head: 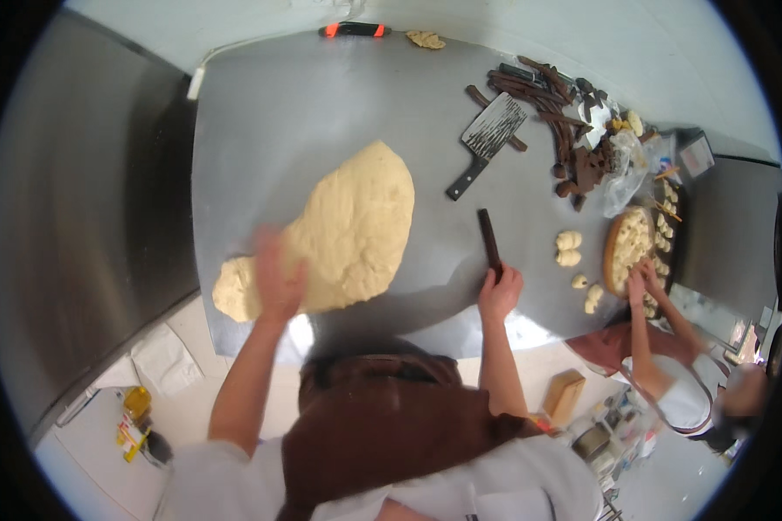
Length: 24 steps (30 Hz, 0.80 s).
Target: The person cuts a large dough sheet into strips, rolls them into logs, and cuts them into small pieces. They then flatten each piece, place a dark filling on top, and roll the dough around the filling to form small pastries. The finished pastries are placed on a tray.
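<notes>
A large slab of pale dough (365, 221) lies on the metal worktop (430, 84), narrowing to a lobe at its lower left. Over that narrow part is my left hand (279, 277), blurred, its fingers apart; whether it presses on the dough cannot be told. My right hand (502, 293) grips the lower end of a dark brown stick (489, 241), which points away from me, to the right of the dough. Beyond the stick, a cleaver with a black handle (494, 127) rests across another brown stick (476, 96).
Brown sticks and chunks (547, 98) are piled at the back right beside a clear plastic bag (625, 169). Small dough pieces (568, 249) sit near a round container (616, 244), where a co-worker's hands (642, 277) are busy. An orange-and-black tool (355, 30) lies at the back edge.
</notes>
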Tool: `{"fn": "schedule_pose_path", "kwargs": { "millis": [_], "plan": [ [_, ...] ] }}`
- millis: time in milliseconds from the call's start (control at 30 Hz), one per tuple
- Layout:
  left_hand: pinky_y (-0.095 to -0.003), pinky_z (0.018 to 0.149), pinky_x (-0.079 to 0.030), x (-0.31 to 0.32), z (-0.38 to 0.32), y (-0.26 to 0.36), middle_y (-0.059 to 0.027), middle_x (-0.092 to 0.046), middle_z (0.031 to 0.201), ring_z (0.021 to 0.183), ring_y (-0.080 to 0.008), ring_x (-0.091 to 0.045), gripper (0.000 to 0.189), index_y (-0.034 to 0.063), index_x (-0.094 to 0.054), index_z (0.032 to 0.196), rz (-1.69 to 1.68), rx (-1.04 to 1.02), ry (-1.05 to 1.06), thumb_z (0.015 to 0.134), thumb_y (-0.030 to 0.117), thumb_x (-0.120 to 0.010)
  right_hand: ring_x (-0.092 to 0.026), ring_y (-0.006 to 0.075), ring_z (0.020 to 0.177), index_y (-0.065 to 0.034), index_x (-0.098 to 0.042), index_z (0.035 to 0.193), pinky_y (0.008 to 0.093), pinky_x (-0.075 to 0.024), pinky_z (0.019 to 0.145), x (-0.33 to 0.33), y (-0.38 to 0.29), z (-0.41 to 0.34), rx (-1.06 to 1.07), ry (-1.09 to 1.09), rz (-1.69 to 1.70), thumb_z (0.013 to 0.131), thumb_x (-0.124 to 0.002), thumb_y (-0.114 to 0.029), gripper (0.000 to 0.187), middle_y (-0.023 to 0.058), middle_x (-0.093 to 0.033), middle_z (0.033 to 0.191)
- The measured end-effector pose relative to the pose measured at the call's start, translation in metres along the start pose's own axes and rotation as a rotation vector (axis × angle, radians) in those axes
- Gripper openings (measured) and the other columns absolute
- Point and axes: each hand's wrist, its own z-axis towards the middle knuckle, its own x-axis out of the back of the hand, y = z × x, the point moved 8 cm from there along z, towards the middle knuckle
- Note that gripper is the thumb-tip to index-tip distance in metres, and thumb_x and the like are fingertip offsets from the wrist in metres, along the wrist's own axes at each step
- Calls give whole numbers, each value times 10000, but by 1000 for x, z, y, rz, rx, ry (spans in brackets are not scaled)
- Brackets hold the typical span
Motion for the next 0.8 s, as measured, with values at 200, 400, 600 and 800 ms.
{"fn": "schedule_pose_path", "kwargs": {
  "millis": [200,400,600,800],
  "plan": [
    [-557,1241,-291,-83,-52,125,-273,-386,1602,1506,-457,-348,813,29,-465,1516,9,-291,-304,804,223,-807,-614,376,1104,-32,-633,1319,487,-500,950,9,16,78,-1,101,-44,941,-719,-249,444,171,-646,1168],
    [-591,1241,-269,-74,-76,101,-270,-386,1598,1512,-455,-333,813,25,-455,1522,212,-159,-253,804,210,-789,-656,270,1043,55,-564,1397,404,-531,887,-103,-94,66,-19,-773,566,915,-755,-298,627,222,-666,1244],
    [-572,1250,-258,-55,-49,104,-286,-414,1571,1491,-470,-346,736,-13,-493,1484,106,-75,14,855,290,-725,-504,421,1335,7,-556,1422,523,-424,1093,-9,-306,57,534,-176,542,898,-746,-263,619,254,-560,1403],
    [-557,1264,-208,-127,13,136,-264,-414,1595,1521,-441,-320,753,-22,-469,1520,153,-101,-253,909,374,-660,-305,408,1539,-202,-552,1521,526,-247,1257,-67,-335,42,1082,-386,196,991,-608,-352,554,132,-417,1635]
  ]
}}
